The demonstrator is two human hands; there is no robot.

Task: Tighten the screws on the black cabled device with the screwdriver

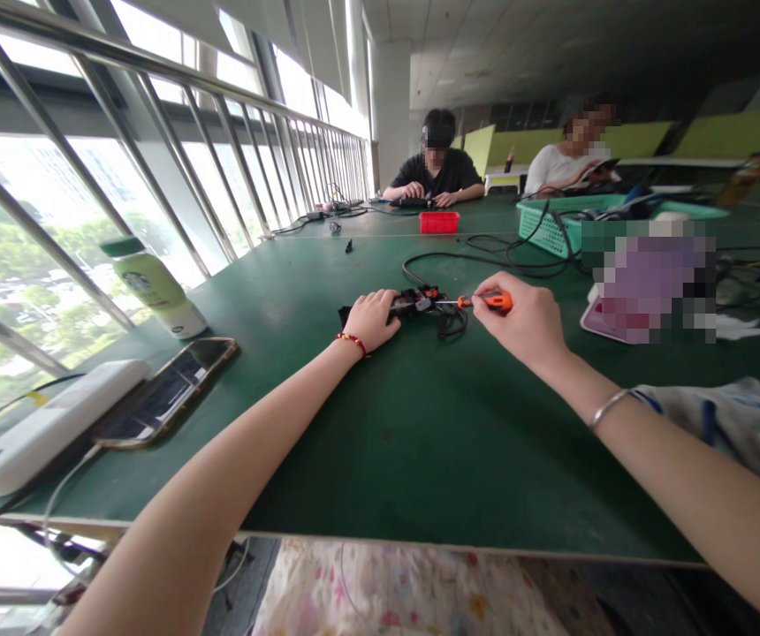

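Near the middle of the green table lies a black device with orange-red parts at its right end and a black cable loop beside it. My left hand is closed over the device's left part, wearing a red beaded bracelet. An orange and black screwdriver is gripped in my right hand, its handle between thumb and fingers. The shaft points left, and its tip is at the device's right end; the exact contact point is too small to tell.
On the green table are a bottle, a phone and a white power strip at left. A red box, teal basket, cables and purple object stand farther back. Two people sit beyond.
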